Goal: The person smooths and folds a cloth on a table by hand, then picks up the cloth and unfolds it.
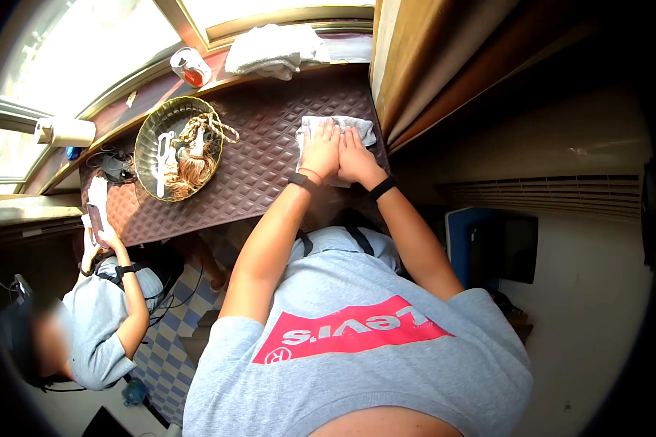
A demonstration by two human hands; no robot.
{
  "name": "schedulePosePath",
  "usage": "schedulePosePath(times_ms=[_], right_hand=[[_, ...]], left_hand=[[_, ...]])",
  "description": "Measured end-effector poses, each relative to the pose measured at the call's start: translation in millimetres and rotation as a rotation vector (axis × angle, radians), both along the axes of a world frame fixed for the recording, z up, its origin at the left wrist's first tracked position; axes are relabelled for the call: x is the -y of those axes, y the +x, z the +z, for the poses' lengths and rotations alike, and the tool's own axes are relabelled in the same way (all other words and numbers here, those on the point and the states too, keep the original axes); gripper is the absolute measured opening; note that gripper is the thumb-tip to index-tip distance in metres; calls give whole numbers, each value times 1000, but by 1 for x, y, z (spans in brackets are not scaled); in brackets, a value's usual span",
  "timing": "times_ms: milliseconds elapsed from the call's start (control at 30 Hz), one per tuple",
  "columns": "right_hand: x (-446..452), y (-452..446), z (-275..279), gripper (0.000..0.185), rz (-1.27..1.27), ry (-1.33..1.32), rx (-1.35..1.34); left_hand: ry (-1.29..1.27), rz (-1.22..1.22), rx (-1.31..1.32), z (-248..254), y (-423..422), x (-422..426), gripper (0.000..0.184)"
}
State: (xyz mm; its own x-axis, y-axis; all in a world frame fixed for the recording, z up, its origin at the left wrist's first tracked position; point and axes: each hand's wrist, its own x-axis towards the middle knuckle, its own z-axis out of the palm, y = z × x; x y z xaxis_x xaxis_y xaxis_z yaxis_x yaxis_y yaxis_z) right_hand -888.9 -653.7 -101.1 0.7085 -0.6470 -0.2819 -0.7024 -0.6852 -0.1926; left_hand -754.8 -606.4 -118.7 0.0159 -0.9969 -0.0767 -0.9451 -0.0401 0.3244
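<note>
left hand (pixel 321 154) and right hand (pixel 358 160) lie flat on a grey cloth (pixel 367 132) at the 3 o'clock end of the counter (pixel 266 113).
the hands sit side by side, fingers straight, the grip unclosed, bearing down on the folded cloth rather than clasping it. with nothing pinched, uneven pressure could make the cloth bunch or slide from under them, perhaps past the counter's edge at 6 o'clock. a wide sweep toward 9 o'clock could snag the braided cord (pixel 229 133) looping over the bowl's (pixel 147 140) rim and pull at the bowl; one toward 1 o'clock could brush the curtain (pixel 426 65).
</note>
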Motion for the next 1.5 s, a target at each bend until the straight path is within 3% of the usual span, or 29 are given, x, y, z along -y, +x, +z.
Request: schedulePosePath(times_ms=[367, 500, 533, 667, 767, 1000, 1133, 1500], right_hand=[[80, 26, 2, 92, 36, -32, -55], [107, 36, 2, 109, 45, 13, -102], [110, 36, 4, 108, 60, -9, -85], [115, 37, -25, 70, 64, -215, 7], [112, 39, -21, 70, 63, -244, 8], [103, 34, -13, 64, 42, -207, 95], [71, 39, 12, 59, 66, -138, -28], [-35, 61, 5, 66, 137, -99, -127]], left_hand=[[33, 83, -19, 0, 16, 77, 66], [-2, 129, -38, -7, 22, 96, 69], [-14, 131, -30, -9, 22, 99, 70], [-76, 131, 0, -17, 25, 109, 65], [-80, 129, 0, -17, 28, 109, 63], [-71, 149, 16, -9, 22, 91, 62], [45, 126, 32, 8, 25, 56, 63], [130, 154, 85, 28, 31, -68, 75]])
